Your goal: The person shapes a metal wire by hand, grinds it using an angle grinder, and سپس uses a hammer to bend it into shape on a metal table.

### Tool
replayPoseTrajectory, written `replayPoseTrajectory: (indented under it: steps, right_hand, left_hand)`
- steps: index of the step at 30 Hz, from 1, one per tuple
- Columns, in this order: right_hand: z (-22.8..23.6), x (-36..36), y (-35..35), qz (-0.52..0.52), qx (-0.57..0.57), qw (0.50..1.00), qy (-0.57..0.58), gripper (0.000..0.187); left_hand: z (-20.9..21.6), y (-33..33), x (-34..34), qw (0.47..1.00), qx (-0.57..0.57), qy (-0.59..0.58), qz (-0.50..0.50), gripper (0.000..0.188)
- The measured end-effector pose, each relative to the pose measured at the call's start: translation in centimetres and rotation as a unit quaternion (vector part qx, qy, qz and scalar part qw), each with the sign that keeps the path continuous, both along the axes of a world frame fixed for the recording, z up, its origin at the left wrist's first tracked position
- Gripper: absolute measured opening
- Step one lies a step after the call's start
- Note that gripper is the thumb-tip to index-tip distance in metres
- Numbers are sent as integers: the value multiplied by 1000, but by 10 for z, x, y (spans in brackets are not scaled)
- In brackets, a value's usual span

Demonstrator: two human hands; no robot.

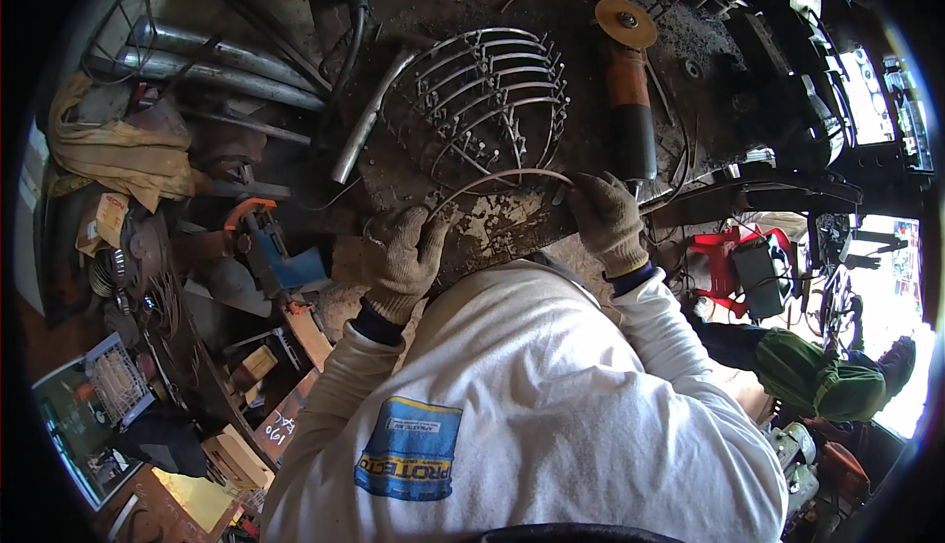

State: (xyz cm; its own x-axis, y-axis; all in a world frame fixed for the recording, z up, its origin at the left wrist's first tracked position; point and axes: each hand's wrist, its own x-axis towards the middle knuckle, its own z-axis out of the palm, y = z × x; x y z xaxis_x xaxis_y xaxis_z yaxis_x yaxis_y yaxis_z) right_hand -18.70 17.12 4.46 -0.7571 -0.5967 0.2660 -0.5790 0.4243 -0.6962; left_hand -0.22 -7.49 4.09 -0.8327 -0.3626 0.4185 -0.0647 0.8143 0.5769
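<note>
Between my two gloved hands arches a thin curved metal rod [497, 178], its bow pointing away from me. My left hand [406, 253] is closed round the rod's left end, and my right hand [605, 216] grips the right end. Both wear knitted work gloves. Just beyond the rod, a cage-like frame of curved metal rods [492, 100] lies on the dark workbench [492, 223], whose worn surface shows pale patches. An orange and black angle grinder [630, 110] with a tan disc rests right of the frame. A metal pipe [372, 118] lies to its left.
At the left are thick steel pipes [226, 75], a tan cloth [118, 149] and a blue vise-like tool [285, 253]. Cables run across the bench's right side. A red plastic chair [719, 262] stands at right, near a person's green-clothed leg [802, 371].
</note>
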Motion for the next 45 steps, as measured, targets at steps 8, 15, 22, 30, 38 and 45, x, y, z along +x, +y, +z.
replayPoseTrajectory:
  steps: [8,15,22,30,38,45]
  right_hand:
    - [0,1,-2,-8,-11,1000,3,20]
    - [-3,0,-2,-9,-9,1000,9,20]
    - [-3,1,-2,-13,-5,1000,-3,20]
    - [-5,-1,-2,-10,8,1000,9,21]
    - [-3,0,-2,-13,7,1000,8,20]
    - [-5,0,-1,-12,-6,1000,1,20]
  left_hand:
    - [0,-2,-1,1000,5,-8,-5,18]
    - [12,4,-4,1000,17,9,12,17]
    - [8,2,-1,1000,-1,-4,21,18]
    - [-2,1,-1,1000,1,17,11,20]
    - [5,1,0,1000,-21,-10,11,24]
    - [0,3,2,1000,-19,-2,20,23]
